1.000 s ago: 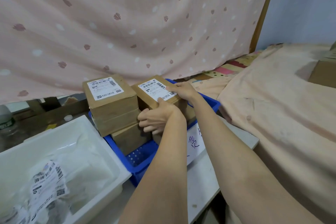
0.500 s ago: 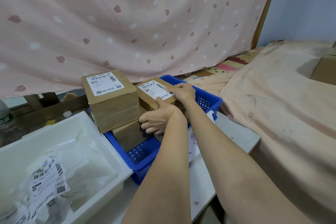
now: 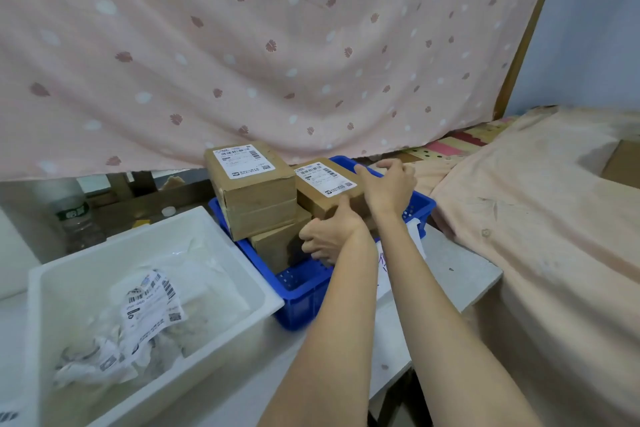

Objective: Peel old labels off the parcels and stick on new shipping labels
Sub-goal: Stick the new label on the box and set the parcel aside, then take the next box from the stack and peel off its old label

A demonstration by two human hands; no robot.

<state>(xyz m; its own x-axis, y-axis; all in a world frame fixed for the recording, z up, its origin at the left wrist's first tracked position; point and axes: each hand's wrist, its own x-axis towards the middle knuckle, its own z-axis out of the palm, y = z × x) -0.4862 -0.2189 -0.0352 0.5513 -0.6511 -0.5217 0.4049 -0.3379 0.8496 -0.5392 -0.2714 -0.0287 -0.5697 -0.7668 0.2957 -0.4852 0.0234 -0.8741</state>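
Several brown cardboard parcels are stacked in a blue plastic basket (image 3: pixel 301 295). The tall left stack (image 3: pixel 256 194) carries a white shipping label (image 3: pixel 242 159) on top. A lower parcel (image 3: pixel 332 198) to its right also has a white label (image 3: pixel 325 177). My left hand (image 3: pixel 329 232) grips this parcel's near side, thumb up on its top edge and fingers curled under. My right hand (image 3: pixel 388 184) rests on the parcel's far right end with fingers loosely spread.
A white tub (image 3: pixel 221 253) at the near left holds crumpled peeled labels (image 3: pixel 149 312) and backing paper. A pink dotted curtain (image 3: pixel 277 45) hangs behind the basket. A cloth-covered surface (image 3: pixel 536 218) lies to the right. A plastic bottle (image 3: pixel 74 218) stands at far left.
My right hand has slid off the label to the parcel's far right end and its fingers have spread. The left hand keeps its grip on the near side. The camera view shifted.
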